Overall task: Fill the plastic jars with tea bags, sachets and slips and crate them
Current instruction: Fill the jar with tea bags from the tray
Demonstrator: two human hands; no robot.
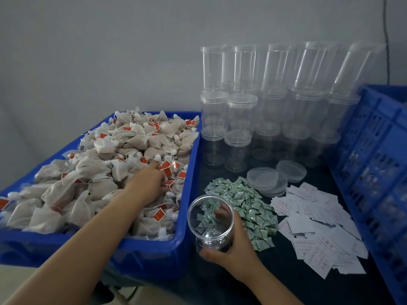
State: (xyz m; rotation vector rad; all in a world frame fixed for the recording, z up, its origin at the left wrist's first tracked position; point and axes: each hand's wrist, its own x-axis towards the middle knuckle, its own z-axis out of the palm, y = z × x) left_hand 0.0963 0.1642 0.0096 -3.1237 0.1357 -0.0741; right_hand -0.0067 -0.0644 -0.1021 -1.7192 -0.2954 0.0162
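Observation:
A blue bin on the left is heaped with beige tea bags carrying red tags. My left hand reaches into the heap near its right side, fingers down among the bags; what they hold is hidden. My right hand grips an open, empty clear plastic jar standing on the dark table beside the bin. Behind the jar lies a pile of green and white sachets. White paper slips are spread to the right of the sachets.
Stacks of clear lidded jars stand against the grey wall at the back. Loose clear lids lie in front of them. A blue slatted crate stands tilted along the right side of the table.

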